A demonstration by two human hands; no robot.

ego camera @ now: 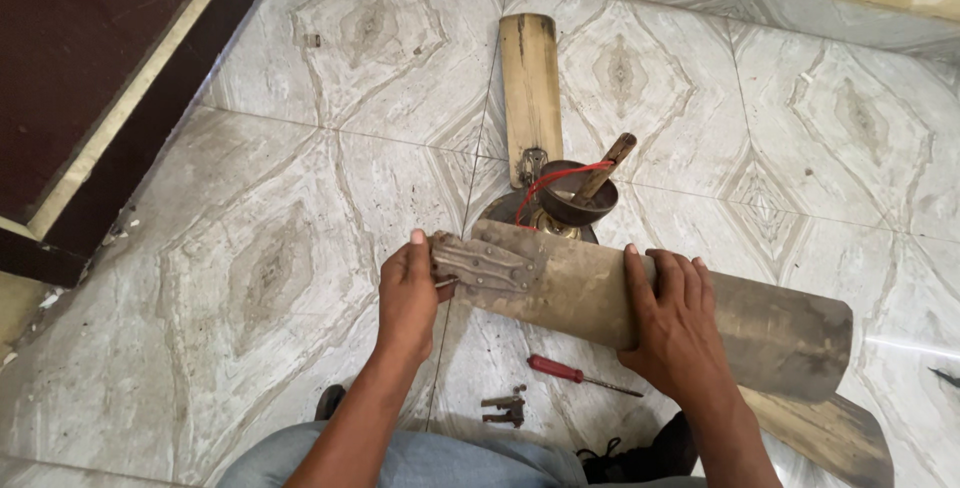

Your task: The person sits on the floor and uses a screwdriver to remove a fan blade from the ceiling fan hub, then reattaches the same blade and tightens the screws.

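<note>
Both hands are closed on a dusty fan blade (600, 293): the left hand (408, 293) at its bracket end (485, 266), the right hand (675, 323) at mid-length. Its long axis is held across the body, above a red screwdriver (575, 374) on the tiled floor (250, 248).

Both hands (410, 293) (675, 323) hold a dusty fan blade (600, 298) over, apparently, its motor (560, 210).

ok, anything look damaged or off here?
The fan blade held by the left hand and right hand is coated in brown grime, as is its bracket. A red wire hangs loose from the motor.
</note>
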